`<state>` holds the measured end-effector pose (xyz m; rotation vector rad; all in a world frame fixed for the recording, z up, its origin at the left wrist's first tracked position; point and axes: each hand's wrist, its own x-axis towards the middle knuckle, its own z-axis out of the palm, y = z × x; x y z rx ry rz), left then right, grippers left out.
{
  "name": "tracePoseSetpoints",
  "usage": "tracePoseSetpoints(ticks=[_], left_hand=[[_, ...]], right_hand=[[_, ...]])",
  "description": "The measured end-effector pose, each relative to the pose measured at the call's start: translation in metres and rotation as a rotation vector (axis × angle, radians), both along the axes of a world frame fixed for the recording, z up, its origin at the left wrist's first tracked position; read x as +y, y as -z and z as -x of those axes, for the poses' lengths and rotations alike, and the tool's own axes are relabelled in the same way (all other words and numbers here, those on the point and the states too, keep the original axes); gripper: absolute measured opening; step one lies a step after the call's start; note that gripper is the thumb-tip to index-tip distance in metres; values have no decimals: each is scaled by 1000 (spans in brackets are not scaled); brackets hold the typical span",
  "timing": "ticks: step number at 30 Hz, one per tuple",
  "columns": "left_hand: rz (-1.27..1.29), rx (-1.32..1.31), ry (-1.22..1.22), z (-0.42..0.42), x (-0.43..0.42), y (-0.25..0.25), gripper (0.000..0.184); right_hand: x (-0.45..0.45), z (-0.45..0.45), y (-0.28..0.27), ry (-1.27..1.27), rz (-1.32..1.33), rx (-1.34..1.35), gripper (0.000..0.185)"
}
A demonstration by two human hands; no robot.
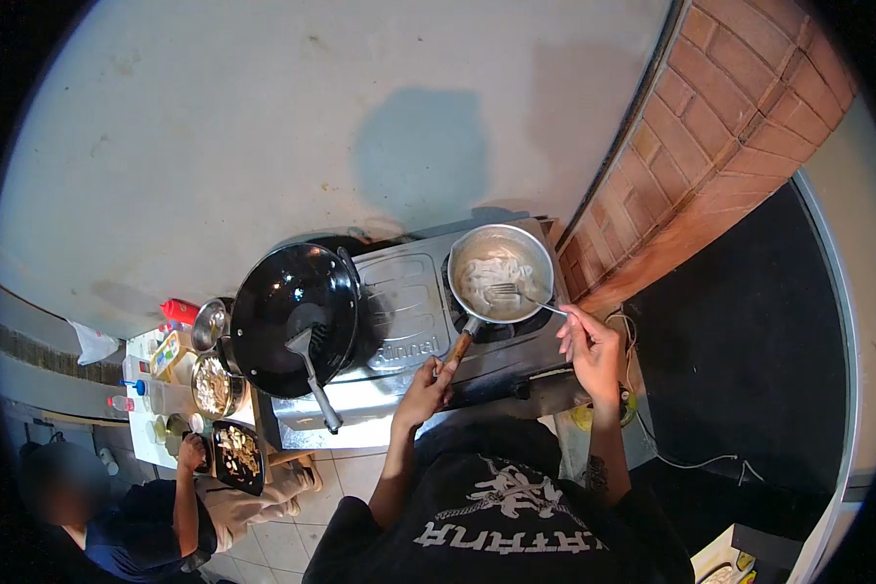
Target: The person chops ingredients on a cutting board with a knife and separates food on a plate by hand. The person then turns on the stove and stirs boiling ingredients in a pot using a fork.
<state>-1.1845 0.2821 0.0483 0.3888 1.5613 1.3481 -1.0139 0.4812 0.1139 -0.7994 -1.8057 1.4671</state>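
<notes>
Two hands are busy at the right end of the stove (pixel 399 304). With my left hand (pixel 424 391) I have a closed grip around the wooden pot handle (pixel 462 343), which points back toward me. In my right hand (pixel 590 348) I pinch the end of a fork (pixel 547 308) between thumb and fingers, its tines down among the white noodles (pixel 487 269) inside the pot (pixel 501 235). The pot sits over the right burner, near the brick side.

By my judgement I am partway through: the noodles are already in the pot and look loose enough to be worked with the fork, so the stirring seems under way but not finished. None of them appears lifted out yet. How soft they are, or whether a flame burns underneath, I cannot tell.

To the left, the wok (pixel 268 292) has a spatula (pixel 313 378) leaning in it, touched by neither of my hands. Farther left, a co-worker's hand (pixel 193 451) is beside a dark tray of food pieces (pixel 239 450).
</notes>
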Motion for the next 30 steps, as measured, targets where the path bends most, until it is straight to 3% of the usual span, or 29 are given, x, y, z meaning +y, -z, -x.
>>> tracePoseSetpoints(ticks=[7, 11, 17, 24, 30], left_hand=[[-59, -3, -21, 0, -1, 12, 30], [-36, -6, -32, -2, -1, 2, 28], [-78, -35, -98, -7, -1, 15, 26], [63, 7, -59, -11, 1, -8, 31], [89, -11, -37, -17, 1, -18, 36]], right_hand=[[-4, -1, 27, -96, -37, -24, 23], [-3, 7, 42, 14, 28, 52, 22], [8, 9, 25, 85, -27, 90, 24], [15, 10, 19, 137, -125, -60, 25], [15, 32, 43, 65, 77, 63, 25]])
